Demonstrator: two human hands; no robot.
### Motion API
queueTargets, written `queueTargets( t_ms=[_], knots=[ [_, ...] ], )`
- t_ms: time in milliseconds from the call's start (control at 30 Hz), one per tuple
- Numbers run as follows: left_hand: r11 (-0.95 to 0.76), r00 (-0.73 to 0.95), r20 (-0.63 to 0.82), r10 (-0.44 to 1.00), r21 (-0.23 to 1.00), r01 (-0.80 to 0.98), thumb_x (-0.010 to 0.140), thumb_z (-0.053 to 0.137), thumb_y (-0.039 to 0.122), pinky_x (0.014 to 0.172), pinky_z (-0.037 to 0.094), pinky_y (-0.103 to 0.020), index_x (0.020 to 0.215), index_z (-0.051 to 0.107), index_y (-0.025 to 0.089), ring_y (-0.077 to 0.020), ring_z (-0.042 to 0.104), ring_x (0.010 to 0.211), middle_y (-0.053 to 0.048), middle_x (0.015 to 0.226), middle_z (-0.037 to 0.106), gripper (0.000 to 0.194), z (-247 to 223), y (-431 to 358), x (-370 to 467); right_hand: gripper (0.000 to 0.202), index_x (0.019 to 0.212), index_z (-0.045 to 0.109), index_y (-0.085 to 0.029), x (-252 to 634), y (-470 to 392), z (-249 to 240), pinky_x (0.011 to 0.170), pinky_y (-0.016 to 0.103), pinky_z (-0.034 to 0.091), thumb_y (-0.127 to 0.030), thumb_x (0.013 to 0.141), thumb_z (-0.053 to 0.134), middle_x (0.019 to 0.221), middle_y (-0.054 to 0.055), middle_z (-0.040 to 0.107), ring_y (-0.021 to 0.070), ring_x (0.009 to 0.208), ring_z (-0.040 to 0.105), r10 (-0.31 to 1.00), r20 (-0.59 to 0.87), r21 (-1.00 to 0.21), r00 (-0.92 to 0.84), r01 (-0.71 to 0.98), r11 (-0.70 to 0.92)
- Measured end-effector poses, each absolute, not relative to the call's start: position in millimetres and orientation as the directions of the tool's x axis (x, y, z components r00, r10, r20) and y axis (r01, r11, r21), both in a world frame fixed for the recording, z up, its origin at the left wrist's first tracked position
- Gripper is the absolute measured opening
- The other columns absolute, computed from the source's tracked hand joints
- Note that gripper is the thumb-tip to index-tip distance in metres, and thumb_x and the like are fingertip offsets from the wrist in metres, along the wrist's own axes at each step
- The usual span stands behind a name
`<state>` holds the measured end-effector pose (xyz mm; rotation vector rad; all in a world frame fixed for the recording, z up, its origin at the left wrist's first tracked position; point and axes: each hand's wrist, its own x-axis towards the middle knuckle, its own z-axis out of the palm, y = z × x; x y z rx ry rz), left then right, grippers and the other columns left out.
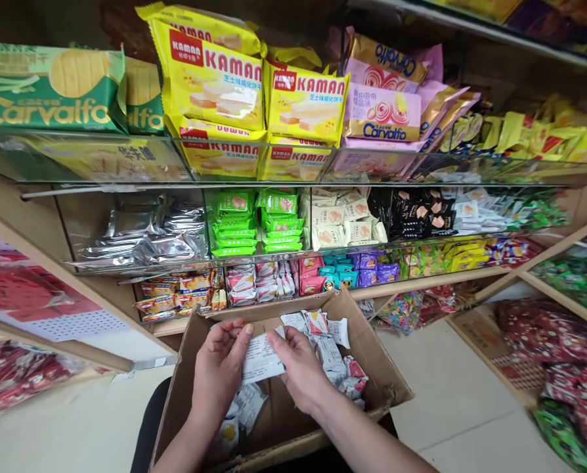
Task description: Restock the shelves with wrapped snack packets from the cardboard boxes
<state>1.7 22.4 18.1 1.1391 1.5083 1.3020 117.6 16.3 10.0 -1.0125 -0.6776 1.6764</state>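
1. White packet (262, 360), head view: held above the cardboard box (379, 364), between both hands, long axis roughly side to side; neither hand is nearer.
2. Left hand (219, 368): fingers curled, thumb against the packet's left end. Right hand (301, 371): fingers pinching its right end.
3. Box contains loose wrapped packets (330, 355).
4. Stocked shelves (421, 282) ahead; tiled floor (441, 387) below.
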Motion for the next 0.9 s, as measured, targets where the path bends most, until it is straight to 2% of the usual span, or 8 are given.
queueTargets(
  t_ms=[100, 233, 333, 467, 567, 767, 833, 900],
  knots=[
    [0.073, -0.277, -0.024, 0.960, 0.984, 0.165, 0.073, 0.051, 0.049, 0.053, 0.043, -0.022, 0.080, 0.051, 0.019, -0.0126, 0.054, 0.059, 0.002, 0.064, 0.056, 0.031, 18.7, 18.1, 12.4, 0.031, 0.074, 0.046, -0.019, 117.6, 12.7, 6.5, 0.055, 0.022, 0.039, -0.047, 0.070, 0.058, 0.062, -0.003, 0.052, 0.0108, 0.058, 0.050, 0.982, -0.188, -0.893, 0.004, -0.418, -0.169],
    [0.080, -0.291, 0.001, 0.957, 0.961, 0.265, 0.076, 0.048, 0.046, 0.046, 0.034, -0.019, 0.062, 0.049, 0.019, -0.0093, 0.042, 0.050, 0.005, 0.051, 0.045, 0.031, 22.1, 9.9, 17.7, 0.028, 0.069, 0.044, -0.018, 129.7, 10.9, 4.3, 0.050, 0.020, 0.032, -0.043, 0.080, 0.046, 0.057, -0.003, 0.044, 0.0093, 0.054, 0.041, 0.988, 0.058, -0.998, 0.144, 0.024, 0.055],
    [0.040, -0.334, 0.075, 0.940, 0.945, 0.324, 0.076, 0.050, 0.041, 0.047, 0.030, -0.018, 0.055, 0.047, 0.019, -0.0082, 0.035, 0.050, 0.006, 0.050, 0.038, 0.030, 23.0, 7.1, 17.1, 0.028, 0.068, 0.042, -0.018, 137.3, 9.9, 2.5, 0.051, 0.021, 0.030, -0.039, 0.085, 0.038, 0.056, -0.003, 0.042, 0.0098, 0.053, 0.040, 0.954, 0.222, -0.942, 0.202, 0.297, 0.156],
    [-0.005, -0.351, 0.128, 0.928, 0.944, 0.330, 0.075, 0.050, 0.038, 0.047, 0.029, -0.019, 0.050, 0.040, 0.020, -0.0082, 0.031, 0.050, 0.006, 0.049, 0.033, 0.033, 24.8, 4.7, 15.5, 0.028, 0.064, 0.037, -0.019, 141.9, 9.7, 4.2, 0.050, 0.022, 0.028, -0.034, 0.087, 0.035, 0.052, -0.003, 0.039, 0.0100, 0.049, 0.039, 0.881, 0.424, -0.807, 0.208, 0.528, 0.264],
    [-0.021, -0.354, 0.123, 0.927, 0.960, 0.279, 0.076, 0.049, 0.041, 0.047, 0.030, -0.020, 0.052, 0.040, 0.020, -0.0084, 0.031, 0.050, 0.006, 0.051, 0.033, 0.033, 27.3, 3.4, 16.4, 0.027, 0.063, 0.035, -0.019, 142.9, 9.2, 10.0, 0.048, 0.022, 0.027, -0.030, 0.088, 0.035, 0.049, -0.004, 0.036, 0.0098, 0.046, 0.037, 0.837, 0.507, -0.744, 0.206, 0.595, 0.304],
    [0.067, -0.333, -0.016, 0.943, 0.988, 0.143, 0.076, 0.046, 0.051, 0.046, 0.035, -0.020, 0.060, 0.047, 0.020, -0.0095, 0.040, 0.051, 0.005, 0.054, 0.042, 0.034, 23.2, 6.7, 21.0, 0.025, 0.064, 0.036, -0.019, 149.2, 6.2, 15.3, 0.045, 0.021, 0.028, -0.024, 0.088, 0.035, 0.049, -0.004, 0.038, 0.0086, 0.044, 0.038, 0.814, 0.557, -0.743, 0.168, 0.538, 0.397],
    [0.116, -0.298, -0.074, 0.952, 0.985, 0.125, 0.075, 0.045, 0.053, 0.045, 0.037, -0.021, 0.065, 0.052, 0.019, -0.0103, 0.043, 0.049, 0.004, 0.053, 0.046, 0.037, 22.8, 6.0, 20.3, 0.026, 0.064, 0.039, -0.018, 155.8, 7.0, 15.4, 0.047, 0.022, 0.029, -0.024, 0.089, 0.034, 0.049, -0.003, 0.041, 0.0090, 0.046, 0.040, 0.755, 0.651, -0.653, 0.084, 0.569, 0.500],
    [0.241, -0.232, -0.237, 0.944, 0.970, -0.011, 0.074, 0.043, 0.057, 0.044, 0.039, -0.022, 0.076, 0.055, 0.018, -0.0112, 0.047, 0.048, 0.003, 0.054, 0.050, 0.040, 26.8, 2.7, 18.8, 0.031, 0.060, 0.040, -0.018, 163.4, 9.0, 17.1, 0.048, 0.024, 0.028, -0.027, 0.089, 0.035, 0.049, -0.002, 0.041, 0.0099, 0.047, 0.039, 0.646, 0.757, -0.468, -0.100, 0.607, 0.642]
  ],
)
